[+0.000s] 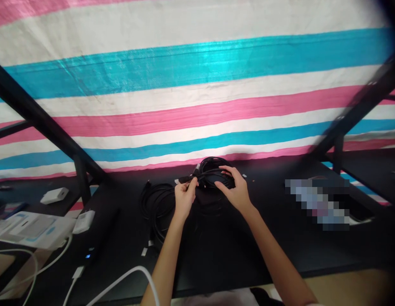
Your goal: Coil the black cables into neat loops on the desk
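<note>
A coil of black cable [213, 163] lies at the back middle of the black table. My left hand [185, 197] is closed in a pinch on a black cable close to its dark connector end, at the coil's left side. At the right side of the same coil is my right hand [237, 189], thumb and fingers apart, with the fingertips at the loops. Whether those fingertips press on the strands is hard to see. A second black cable [157, 204] lies in loose loops left of my left hand, partly behind my forearm.
A black power bank [97, 242] with a lit display and a white cable plug [78, 272] sits at left. Near it are a white adapter [83, 222] and a white box [35, 229]. A pixelated item [318, 204] lies at right. Black frame bars [47, 127] slope on both sides; striped sheeting hangs behind.
</note>
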Demonstrator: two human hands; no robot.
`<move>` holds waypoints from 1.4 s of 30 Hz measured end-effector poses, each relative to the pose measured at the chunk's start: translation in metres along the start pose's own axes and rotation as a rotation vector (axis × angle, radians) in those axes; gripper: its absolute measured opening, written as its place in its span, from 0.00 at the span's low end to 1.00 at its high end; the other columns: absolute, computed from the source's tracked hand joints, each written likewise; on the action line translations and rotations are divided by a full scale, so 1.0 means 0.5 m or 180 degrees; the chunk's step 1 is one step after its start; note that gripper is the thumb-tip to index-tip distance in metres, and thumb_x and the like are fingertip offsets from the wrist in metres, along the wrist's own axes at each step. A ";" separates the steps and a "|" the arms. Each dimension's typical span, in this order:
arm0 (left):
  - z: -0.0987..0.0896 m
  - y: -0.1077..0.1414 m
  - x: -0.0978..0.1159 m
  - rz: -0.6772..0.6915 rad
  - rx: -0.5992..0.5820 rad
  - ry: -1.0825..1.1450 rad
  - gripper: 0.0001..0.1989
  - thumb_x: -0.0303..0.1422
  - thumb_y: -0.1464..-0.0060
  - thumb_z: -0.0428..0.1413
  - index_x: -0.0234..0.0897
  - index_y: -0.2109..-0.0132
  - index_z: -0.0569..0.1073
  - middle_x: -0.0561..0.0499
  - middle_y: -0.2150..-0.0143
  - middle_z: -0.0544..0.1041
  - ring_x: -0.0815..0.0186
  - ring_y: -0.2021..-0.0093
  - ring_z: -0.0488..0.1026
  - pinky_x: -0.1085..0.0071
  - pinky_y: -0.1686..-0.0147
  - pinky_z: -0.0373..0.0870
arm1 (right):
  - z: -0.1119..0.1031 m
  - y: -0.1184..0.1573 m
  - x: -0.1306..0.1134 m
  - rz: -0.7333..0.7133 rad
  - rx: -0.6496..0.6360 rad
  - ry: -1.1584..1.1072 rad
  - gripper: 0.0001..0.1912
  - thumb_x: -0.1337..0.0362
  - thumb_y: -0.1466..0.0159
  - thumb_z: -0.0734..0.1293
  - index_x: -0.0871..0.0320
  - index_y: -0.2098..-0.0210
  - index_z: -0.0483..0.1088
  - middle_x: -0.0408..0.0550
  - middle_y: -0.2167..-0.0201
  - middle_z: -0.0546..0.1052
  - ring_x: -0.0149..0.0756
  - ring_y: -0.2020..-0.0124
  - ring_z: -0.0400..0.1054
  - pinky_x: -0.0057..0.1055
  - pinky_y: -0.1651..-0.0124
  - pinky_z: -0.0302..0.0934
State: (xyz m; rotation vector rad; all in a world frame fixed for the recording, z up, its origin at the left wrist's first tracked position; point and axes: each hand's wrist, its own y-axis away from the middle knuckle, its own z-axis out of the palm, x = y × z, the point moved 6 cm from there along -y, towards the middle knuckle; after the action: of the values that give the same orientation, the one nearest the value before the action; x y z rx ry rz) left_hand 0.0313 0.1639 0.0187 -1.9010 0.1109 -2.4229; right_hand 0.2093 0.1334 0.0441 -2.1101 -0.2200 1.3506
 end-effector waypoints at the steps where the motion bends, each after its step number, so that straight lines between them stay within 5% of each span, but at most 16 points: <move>1: 0.002 0.001 -0.003 -0.0019 -0.0024 -0.0028 0.23 0.52 0.58 0.60 0.33 0.77 0.68 0.63 0.90 0.52 0.79 0.90 0.47 0.79 0.89 0.42 | -0.002 0.000 -0.007 -0.0105 -0.0045 0.0010 0.19 0.60 0.42 0.68 0.54 0.52 0.68 0.49 0.58 0.72 0.39 0.58 0.69 0.38 0.52 0.64; 10: 0.000 -0.003 0.010 0.0053 0.0065 -0.0347 0.11 0.33 0.63 0.65 0.35 0.75 0.71 0.60 0.85 0.61 0.77 0.84 0.55 0.79 0.84 0.52 | -0.015 0.008 -0.039 -0.0760 0.0180 0.0215 0.17 0.68 0.34 0.57 0.50 0.53 0.74 0.47 0.65 0.73 0.32 0.68 0.69 0.29 0.64 0.65; 14: 0.008 -0.002 0.030 0.0231 -0.0032 -0.0443 0.12 0.28 0.68 0.66 0.35 0.76 0.70 0.58 0.79 0.67 0.74 0.78 0.62 0.79 0.76 0.60 | -0.017 0.004 -0.034 -0.0613 0.0179 0.0149 0.17 0.67 0.34 0.57 0.50 0.55 0.74 0.47 0.66 0.73 0.30 0.72 0.68 0.29 0.67 0.64; 20: 0.006 0.003 0.023 0.0287 0.0010 -0.0425 0.08 0.36 0.55 0.60 0.36 0.74 0.72 0.55 0.80 0.68 0.71 0.76 0.65 0.77 0.75 0.61 | -0.021 -0.005 -0.036 -0.0362 -0.0047 -0.0003 0.12 0.65 0.35 0.60 0.54 0.58 0.75 0.47 0.68 0.75 0.33 0.70 0.68 0.29 0.68 0.61; 26: 0.023 0.024 0.047 0.0553 -0.0239 -0.0846 0.03 0.31 0.56 0.60 0.35 0.72 0.76 0.53 0.74 0.72 0.68 0.71 0.66 0.76 0.70 0.61 | -0.027 -0.006 -0.017 0.0377 -0.0133 -0.0305 0.10 0.59 0.41 0.66 0.56 0.70 0.77 0.46 0.73 0.77 0.35 0.74 0.68 0.28 0.74 0.60; 32: 0.041 0.036 0.061 0.0634 -0.0417 -0.1023 0.05 0.32 0.55 0.59 0.36 0.68 0.77 0.54 0.74 0.72 0.67 0.71 0.66 0.76 0.70 0.60 | -0.032 -0.011 -0.023 0.0509 -0.0153 -0.0707 0.08 0.60 0.44 0.67 0.56 0.73 0.77 0.45 0.74 0.77 0.36 0.71 0.70 0.29 0.70 0.64; 37: 0.064 0.041 0.066 0.0391 -0.0933 -0.1134 0.06 0.33 0.50 0.56 0.36 0.69 0.76 0.55 0.77 0.68 0.70 0.77 0.61 0.76 0.75 0.57 | -0.023 -0.004 -0.024 0.0451 -0.0483 -0.0554 0.08 0.61 0.46 0.70 0.55 0.67 0.77 0.43 0.76 0.74 0.29 0.77 0.64 0.24 0.75 0.60; 42: 0.093 0.051 0.085 0.0240 -0.1652 -0.1550 0.12 0.36 0.45 0.52 0.37 0.74 0.73 0.55 0.79 0.65 0.71 0.79 0.57 0.75 0.79 0.53 | -0.025 0.001 -0.031 0.0308 -0.0570 -0.0532 0.30 0.65 0.50 0.73 0.51 0.47 0.69 0.36 0.80 0.66 0.24 0.83 0.52 0.21 0.81 0.50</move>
State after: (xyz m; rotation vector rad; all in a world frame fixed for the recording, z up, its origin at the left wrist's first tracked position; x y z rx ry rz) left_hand 0.0665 0.1338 0.0684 -2.5739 0.8308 -1.9321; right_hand 0.2131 0.1211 0.0594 -2.1777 -0.3216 1.6202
